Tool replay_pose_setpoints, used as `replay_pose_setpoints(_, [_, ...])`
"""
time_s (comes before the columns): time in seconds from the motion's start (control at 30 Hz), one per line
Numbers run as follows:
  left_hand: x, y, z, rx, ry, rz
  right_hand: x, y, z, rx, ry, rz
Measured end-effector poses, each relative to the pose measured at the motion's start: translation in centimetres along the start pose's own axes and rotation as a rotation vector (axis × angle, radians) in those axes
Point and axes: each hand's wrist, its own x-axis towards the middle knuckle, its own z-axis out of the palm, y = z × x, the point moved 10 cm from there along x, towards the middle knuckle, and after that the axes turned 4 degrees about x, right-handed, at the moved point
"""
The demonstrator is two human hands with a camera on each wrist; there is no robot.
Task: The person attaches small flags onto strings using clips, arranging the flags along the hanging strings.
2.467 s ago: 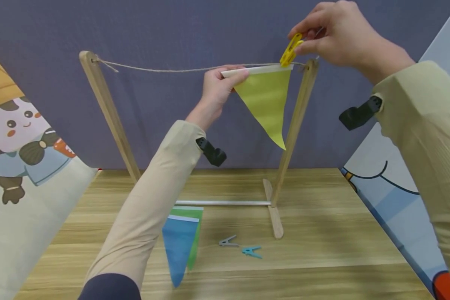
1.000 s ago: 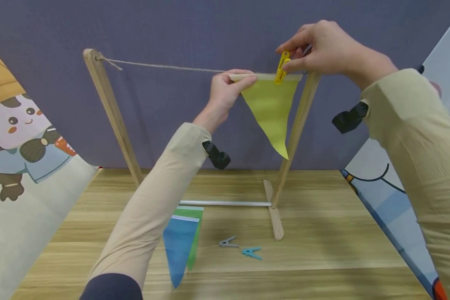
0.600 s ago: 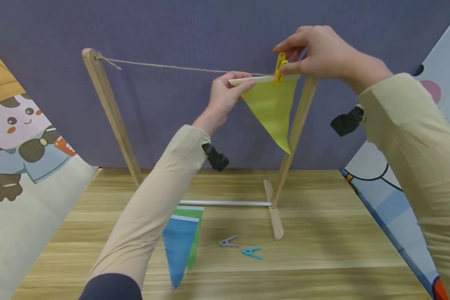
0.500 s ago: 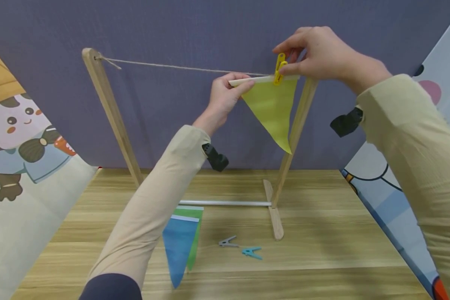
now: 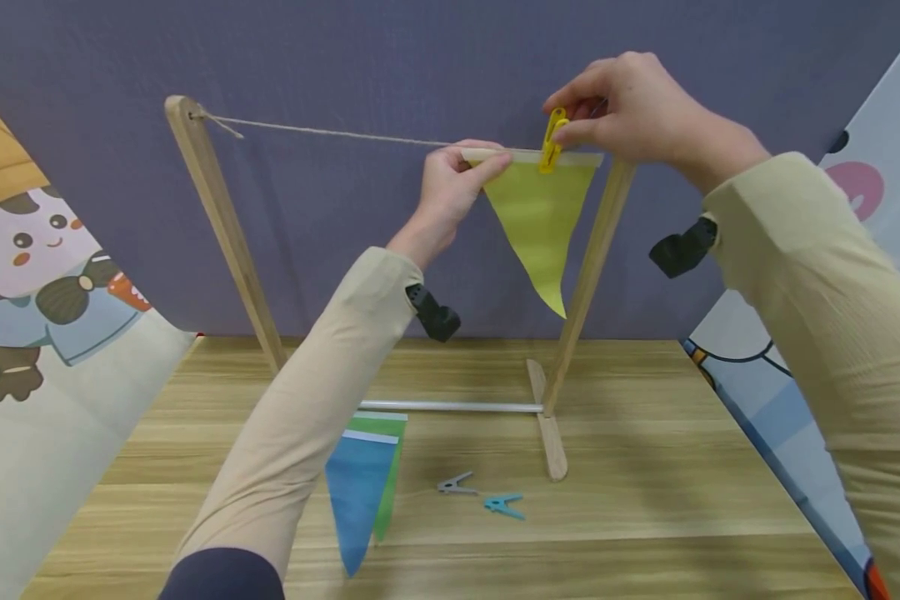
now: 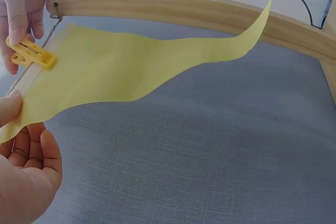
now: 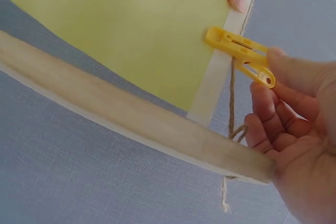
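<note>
My left hand (image 5: 450, 187) pinches the top left corner of a yellow pennant (image 5: 540, 208) between thumb and fingers. The pennant's white top strip (image 7: 218, 77) lies along the twine (image 5: 345, 133), and its point hangs down near the right post. A yellow clothespin (image 5: 551, 142) straddles the strip right of its middle, with the twine running by its jaws in the right wrist view. My right hand (image 5: 630, 112) holds the clothespin by its upper ends, thumb on the near side. Thumb and clothespin show close up beside the post top in the right wrist view.
Wooden posts (image 5: 225, 225) carry the twine, joined low by a pale rod (image 5: 450, 407). On the table (image 5: 645, 467) lie a blue pennant (image 5: 360, 492) overlapping a green pennant (image 5: 392, 475), a grey clothespin (image 5: 456, 483) and a turquoise clothespin (image 5: 505, 505). A dark panel (image 5: 382, 50) stands behind.
My right hand has come down and left with the clothespin, which now sits lower over the strip. The left hand has shifted slightly right with the pennant, and the twine is pulled straighter.
</note>
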Motion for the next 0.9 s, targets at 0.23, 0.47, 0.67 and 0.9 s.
replay_pose_setpoints(0.23, [-0.2,0.0,0.2,-0.002,0.000,-0.003,-0.1,0.2,0.2,0.015,-0.001,0.017])
replay_pose_setpoints(0.47, [-0.3,0.0,0.2,-0.008,-0.001,0.007,-0.1,0.1,0.2,-0.020,-0.007,0.007])
replay_pose_setpoints(0.67, [-0.3,-0.3,0.2,0.004,-0.012,0.006,-0.3,-0.2,0.3,-0.041,0.008,-0.016])
replay_pose_setpoints(0.9, [-0.4,-0.5,0.3,0.038,-0.042,0.001,-0.5,-1.0,0.6,-0.065,0.017,-0.076])
